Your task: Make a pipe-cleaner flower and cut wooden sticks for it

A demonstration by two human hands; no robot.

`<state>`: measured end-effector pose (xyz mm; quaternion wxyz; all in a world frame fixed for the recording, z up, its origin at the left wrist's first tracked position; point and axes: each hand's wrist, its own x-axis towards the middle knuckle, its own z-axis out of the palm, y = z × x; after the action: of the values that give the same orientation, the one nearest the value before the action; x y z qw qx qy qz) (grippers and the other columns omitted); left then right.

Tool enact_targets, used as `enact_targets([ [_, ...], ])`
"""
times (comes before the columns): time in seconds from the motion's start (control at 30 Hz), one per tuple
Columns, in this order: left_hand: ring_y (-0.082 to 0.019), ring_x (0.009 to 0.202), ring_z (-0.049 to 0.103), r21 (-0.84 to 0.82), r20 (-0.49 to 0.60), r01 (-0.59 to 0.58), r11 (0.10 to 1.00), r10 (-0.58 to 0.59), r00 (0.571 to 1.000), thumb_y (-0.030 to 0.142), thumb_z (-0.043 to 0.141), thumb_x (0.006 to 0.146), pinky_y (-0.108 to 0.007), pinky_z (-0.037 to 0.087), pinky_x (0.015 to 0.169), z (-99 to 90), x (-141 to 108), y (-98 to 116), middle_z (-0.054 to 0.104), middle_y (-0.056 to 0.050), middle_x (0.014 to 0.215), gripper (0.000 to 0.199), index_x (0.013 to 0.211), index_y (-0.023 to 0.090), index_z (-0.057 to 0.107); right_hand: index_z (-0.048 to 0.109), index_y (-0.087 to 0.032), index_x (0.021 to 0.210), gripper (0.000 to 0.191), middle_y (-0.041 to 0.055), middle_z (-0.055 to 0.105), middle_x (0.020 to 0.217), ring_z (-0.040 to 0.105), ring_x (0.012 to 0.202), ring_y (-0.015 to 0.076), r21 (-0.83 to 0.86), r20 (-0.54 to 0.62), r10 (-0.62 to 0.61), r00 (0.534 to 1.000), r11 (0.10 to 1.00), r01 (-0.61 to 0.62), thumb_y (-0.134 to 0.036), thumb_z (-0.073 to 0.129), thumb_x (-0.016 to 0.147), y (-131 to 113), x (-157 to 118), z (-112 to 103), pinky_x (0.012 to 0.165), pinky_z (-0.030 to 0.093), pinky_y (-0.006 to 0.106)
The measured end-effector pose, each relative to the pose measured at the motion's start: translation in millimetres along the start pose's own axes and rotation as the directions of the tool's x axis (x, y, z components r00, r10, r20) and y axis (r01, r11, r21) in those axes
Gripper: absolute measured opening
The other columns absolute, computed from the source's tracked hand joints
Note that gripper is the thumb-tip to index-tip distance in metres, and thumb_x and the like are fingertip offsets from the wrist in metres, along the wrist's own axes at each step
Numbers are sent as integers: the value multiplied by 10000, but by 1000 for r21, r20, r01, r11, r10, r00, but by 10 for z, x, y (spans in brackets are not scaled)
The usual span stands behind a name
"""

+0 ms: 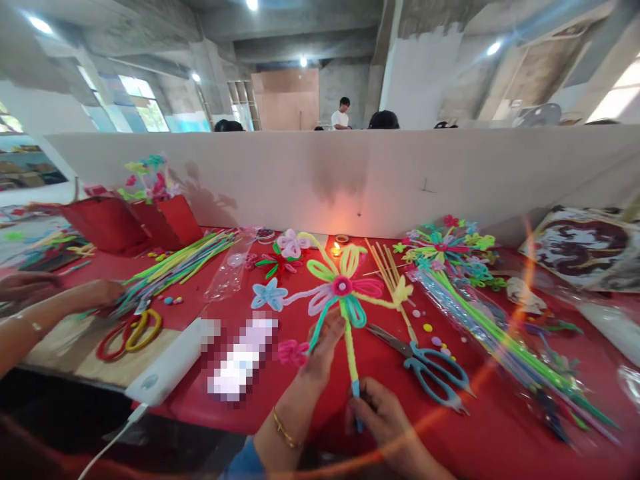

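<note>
A pipe-cleaner flower (353, 287) with yellow-green, pink, lilac and teal loop petals stands upright in front of me. Smaller blossoms branch off it: a light blue one (270, 294), a magenta one (293, 353) and a yellow one (401, 291). My left hand (324, 347) is closed around it just below the petals; the fingertips are partly hidden. Lower down, my right hand (377, 410) pinches the blue lower end of the yellow stem (351, 353). Blue-handled scissors (435, 370) lie open to the right of my hands.
A candle flame (337, 249) burns behind the flower. Bundled pipe cleaners lie left (180, 263) and right (480, 333). A white power strip (170, 363) and red-and-yellow-handled scissors (130, 335) lie left, near another person's hand (103, 292). A pale partition (280, 180) borders the red table.
</note>
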<state>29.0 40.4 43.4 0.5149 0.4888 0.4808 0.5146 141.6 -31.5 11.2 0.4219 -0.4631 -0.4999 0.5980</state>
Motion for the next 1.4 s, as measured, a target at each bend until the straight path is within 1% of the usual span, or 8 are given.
enact_targets([
  [0.17,-168,700,586,100,87,22,995,-31,996,418,569,684,-278,464,681,36,11,-139,646,-48,705,297,771,139,621,482,-181,749,312,-16,570,557,532,500,116,-16,-248,-95,964,995,94,-484,551,721,-379,99,-735,518,422,250],
  [0.33,-177,673,590,461,155,-68,885,-4,988,414,514,718,-249,456,640,-229,-131,-303,654,-31,668,268,678,181,640,496,-182,772,379,-28,575,554,537,472,111,-26,-542,-108,833,993,112,-499,642,626,-603,177,-1494,489,438,242],
  [0.5,-184,686,610,545,186,-64,836,-46,982,434,491,727,-243,460,627,-317,-199,-473,676,-22,705,283,710,202,651,505,-174,757,424,-17,586,564,543,452,112,12,-611,-71,788,995,99,-518,673,575,-580,224,-1736,442,431,232],
  [0.8,-159,600,567,550,212,-100,829,-23,977,402,473,753,-230,431,575,-304,-254,-499,635,-22,620,286,660,181,629,533,-199,882,324,0,593,649,559,555,133,195,-434,-55,899,969,153,-411,647,664,-681,23,-1648,515,440,271],
  [0.9,-160,621,572,539,207,-98,837,-18,978,377,477,756,-232,427,584,-298,-256,-495,640,-26,644,264,679,179,634,501,-226,923,326,-13,592,655,548,551,130,192,-469,-89,879,961,200,-375,644,672,-694,-8,-1571,515,429,267],
  [1.0,-158,613,566,520,192,-69,851,-38,981,369,475,759,-235,419,575,-250,-261,-449,633,-28,630,262,680,173,631,486,-214,842,288,-22,579,608,537,517,123,184,-466,-65,883,969,168,-387,637,668,-583,35,-1314,508,417,262],
  [1.2,-152,693,570,308,249,-30,951,-51,967,361,499,758,-241,430,658,-8,-257,-242,639,-42,698,244,712,157,624,453,-186,861,340,-25,591,595,554,478,113,311,-98,133,986,945,-97,-447,591,692,-193,131,-521,503,389,242],
  [1.4,-74,281,325,105,324,303,947,-321,890,510,452,750,-201,271,336,61,-267,-258,364,81,363,361,752,159,532,488,-174,874,316,-14,590,649,544,520,112,238,50,150,987,958,-158,-459,521,743,-45,98,-42,523,400,242],
])
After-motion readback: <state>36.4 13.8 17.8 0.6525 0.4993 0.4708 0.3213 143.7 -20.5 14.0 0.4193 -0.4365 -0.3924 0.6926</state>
